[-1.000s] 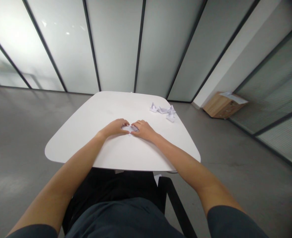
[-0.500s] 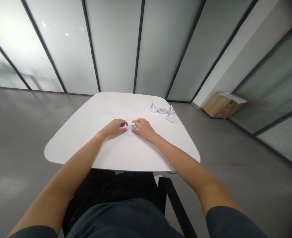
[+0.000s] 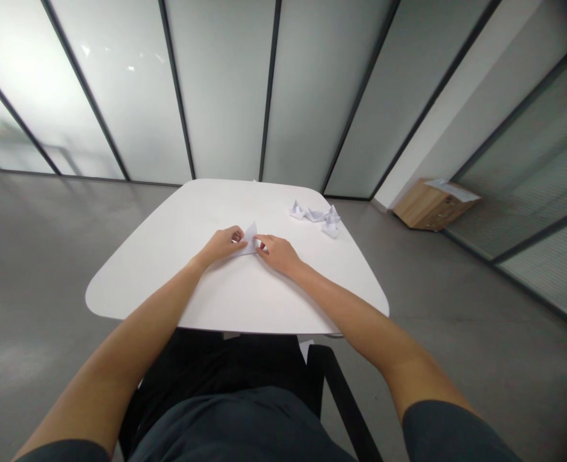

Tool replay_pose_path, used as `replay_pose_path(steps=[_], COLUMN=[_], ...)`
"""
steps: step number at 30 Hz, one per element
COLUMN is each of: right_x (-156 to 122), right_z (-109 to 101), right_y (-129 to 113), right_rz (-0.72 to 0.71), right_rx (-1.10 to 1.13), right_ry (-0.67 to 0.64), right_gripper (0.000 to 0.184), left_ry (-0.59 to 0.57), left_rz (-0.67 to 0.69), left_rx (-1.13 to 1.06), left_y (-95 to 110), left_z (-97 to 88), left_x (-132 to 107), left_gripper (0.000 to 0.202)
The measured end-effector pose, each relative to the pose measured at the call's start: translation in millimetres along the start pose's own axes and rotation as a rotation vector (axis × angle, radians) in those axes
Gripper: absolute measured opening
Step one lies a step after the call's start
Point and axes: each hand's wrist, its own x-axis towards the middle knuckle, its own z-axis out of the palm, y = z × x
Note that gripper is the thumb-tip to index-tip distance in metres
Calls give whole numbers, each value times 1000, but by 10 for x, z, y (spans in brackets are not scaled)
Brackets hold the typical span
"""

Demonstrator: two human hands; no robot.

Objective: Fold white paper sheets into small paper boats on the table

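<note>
A small folded sheet of white paper point(image 3: 249, 240) is between my hands near the middle of the white table point(image 3: 245, 301). One pointed corner of it sticks up toward the far side, and its straight edge faces me. My left hand point(image 3: 224, 244) pinches the paper's left part with thumb and curled fingers. On the other side, my right hand point(image 3: 278, 250) grips the right part, fingers over the top and thumb below. The fingers hide both side ends of the paper.
Several folded white paper boats point(image 3: 315, 215) stand together at the table's far right. A brown cardboard box point(image 3: 432, 205) is on the floor by the wall to the right. A black chair armrest point(image 3: 334, 378) rises beside my lap. Frosted glass panels point(image 3: 226, 90) stand behind the table.
The paper's point, which faced me half a second ago, now points away and up. My right hand has shifted slightly. The paper boats stay where they were.
</note>
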Motion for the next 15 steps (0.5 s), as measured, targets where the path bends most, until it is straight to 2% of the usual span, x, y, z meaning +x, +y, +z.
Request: replay_pose_path(steps=[4, 9, 15], right_x=[7, -8, -22], right_z=[-5, -49, -113], right_y=[5, -12, -70], right_rz=[44, 48, -25], right_rx=[50, 88, 27], right_ry=[-1, 39, 16], right_gripper=[50, 64, 53], left_ry=[-52, -84, -90], left_rz=[73, 155, 177], left_rx=[-79, -19, 24], left_y=[105, 188, 159], left_z=[-8, -47, -38], left_x=[-26, -61, -37], left_gripper=[40, 49, 46])
